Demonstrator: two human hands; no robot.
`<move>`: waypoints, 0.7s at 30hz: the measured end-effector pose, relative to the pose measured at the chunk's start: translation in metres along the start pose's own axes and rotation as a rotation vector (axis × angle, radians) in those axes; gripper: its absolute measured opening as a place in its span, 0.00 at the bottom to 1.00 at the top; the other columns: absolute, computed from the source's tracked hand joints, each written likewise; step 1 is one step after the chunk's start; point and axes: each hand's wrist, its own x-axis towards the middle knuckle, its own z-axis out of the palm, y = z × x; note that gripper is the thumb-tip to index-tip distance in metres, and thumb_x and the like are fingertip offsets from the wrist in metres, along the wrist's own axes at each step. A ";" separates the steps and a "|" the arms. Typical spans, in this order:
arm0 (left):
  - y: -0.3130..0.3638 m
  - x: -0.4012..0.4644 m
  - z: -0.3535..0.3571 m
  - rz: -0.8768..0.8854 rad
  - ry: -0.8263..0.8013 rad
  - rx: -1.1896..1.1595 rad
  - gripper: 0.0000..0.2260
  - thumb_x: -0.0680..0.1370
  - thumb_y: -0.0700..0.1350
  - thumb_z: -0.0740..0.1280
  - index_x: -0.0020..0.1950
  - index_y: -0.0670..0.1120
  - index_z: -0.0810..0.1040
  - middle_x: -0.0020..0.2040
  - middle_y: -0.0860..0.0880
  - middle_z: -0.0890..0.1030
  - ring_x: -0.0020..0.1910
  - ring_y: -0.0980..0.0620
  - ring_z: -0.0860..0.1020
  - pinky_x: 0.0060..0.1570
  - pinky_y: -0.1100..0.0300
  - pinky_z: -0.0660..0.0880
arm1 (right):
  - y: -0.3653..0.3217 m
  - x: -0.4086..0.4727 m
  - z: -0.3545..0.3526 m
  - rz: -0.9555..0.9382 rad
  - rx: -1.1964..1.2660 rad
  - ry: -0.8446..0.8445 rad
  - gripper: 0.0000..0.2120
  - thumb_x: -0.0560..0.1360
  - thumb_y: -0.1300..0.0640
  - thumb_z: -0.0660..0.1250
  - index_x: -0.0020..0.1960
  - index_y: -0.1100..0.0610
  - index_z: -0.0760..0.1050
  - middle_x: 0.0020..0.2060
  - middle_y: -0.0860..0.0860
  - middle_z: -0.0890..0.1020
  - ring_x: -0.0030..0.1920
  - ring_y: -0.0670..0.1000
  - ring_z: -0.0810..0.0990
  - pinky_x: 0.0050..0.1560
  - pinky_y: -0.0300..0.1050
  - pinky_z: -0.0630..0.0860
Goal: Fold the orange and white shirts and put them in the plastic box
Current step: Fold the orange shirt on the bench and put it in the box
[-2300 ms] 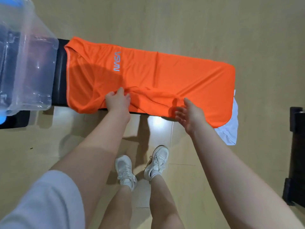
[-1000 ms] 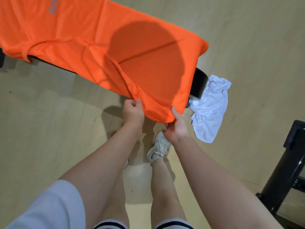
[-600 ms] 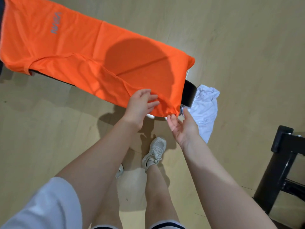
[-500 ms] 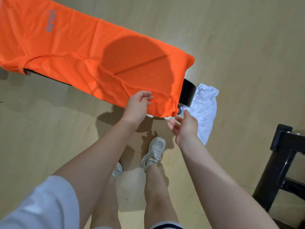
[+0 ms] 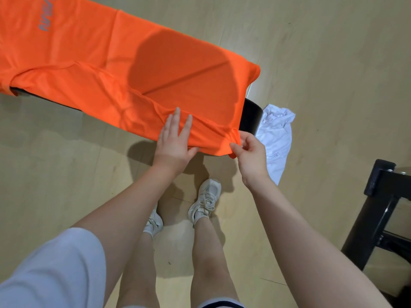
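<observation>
The orange shirt (image 5: 138, 63) lies spread lengthwise over a black bench (image 5: 250, 117), its near side folded in along the length. My left hand (image 5: 175, 138) lies flat with straight fingers on the folded near edge, close to the hem. My right hand (image 5: 250, 154) pinches the hem's near corner between thumb and fingers. The white shirt (image 5: 277, 138) hangs crumpled off the bench's right end, partly behind my right hand. The plastic box is out of view.
A black metal frame (image 5: 382, 210) stands on the wooden floor at the right edge. My legs and white sneakers (image 5: 205, 201) are directly below the bench's near side.
I have shifted right along the bench toward the hem, and the plastic box has left the view. My left hand flattened onto the fold. My right hand closed on the hem corner.
</observation>
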 end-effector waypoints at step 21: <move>0.000 0.006 -0.003 -0.073 0.013 0.100 0.35 0.76 0.53 0.64 0.76 0.57 0.45 0.77 0.46 0.37 0.76 0.44 0.42 0.73 0.46 0.45 | 0.011 0.006 -0.012 0.220 -0.408 -0.064 0.04 0.73 0.63 0.61 0.45 0.56 0.73 0.42 0.53 0.77 0.44 0.54 0.75 0.48 0.47 0.70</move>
